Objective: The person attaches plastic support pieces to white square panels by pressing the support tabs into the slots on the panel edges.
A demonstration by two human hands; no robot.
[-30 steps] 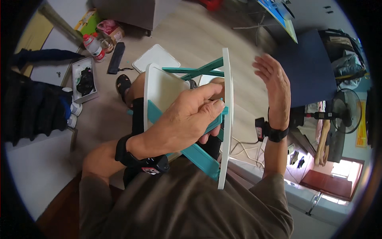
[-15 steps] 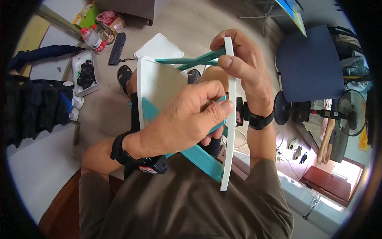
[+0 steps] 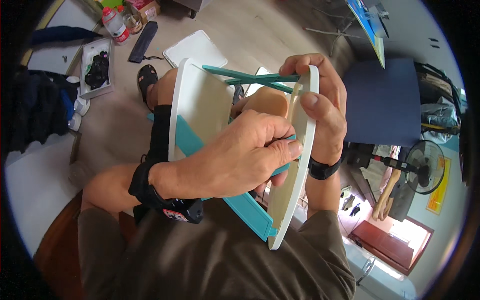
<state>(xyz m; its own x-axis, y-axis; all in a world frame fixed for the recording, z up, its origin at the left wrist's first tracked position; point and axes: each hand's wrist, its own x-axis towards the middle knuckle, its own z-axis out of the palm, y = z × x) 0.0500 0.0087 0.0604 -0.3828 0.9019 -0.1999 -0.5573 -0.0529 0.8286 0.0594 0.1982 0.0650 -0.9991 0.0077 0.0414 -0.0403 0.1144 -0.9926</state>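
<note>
I hold a small furniture piece of two cream-white panels joined by teal bars over my lap. My right hand [image 3: 320, 107] grips the top of the right white panel [image 3: 295, 200], thumb on its inner face. My left hand [image 3: 240, 157] reaches across between the panels, fingers pinched on the end of a teal crossbar [image 3: 282, 167] where it meets the right panel. The left white panel [image 3: 200, 107] stands behind my left wrist. Two crossed teal bars [image 3: 250, 77] span the top. A wide teal bar [image 3: 247, 212] runs along the bottom.
On the wooden floor lie a white flat panel [image 3: 195, 47], a white tray of dark small parts [image 3: 95, 70], a plastic bottle [image 3: 114, 22] and a black remote-like bar [image 3: 142, 35]. A dark blue chair [image 3: 382, 102] and a standing fan [image 3: 420, 167] are at the right.
My right hand came down from the air and took hold of the top of the right white panel. My left hand stays pinched on the teal bar; the piece tilted slightly.
</note>
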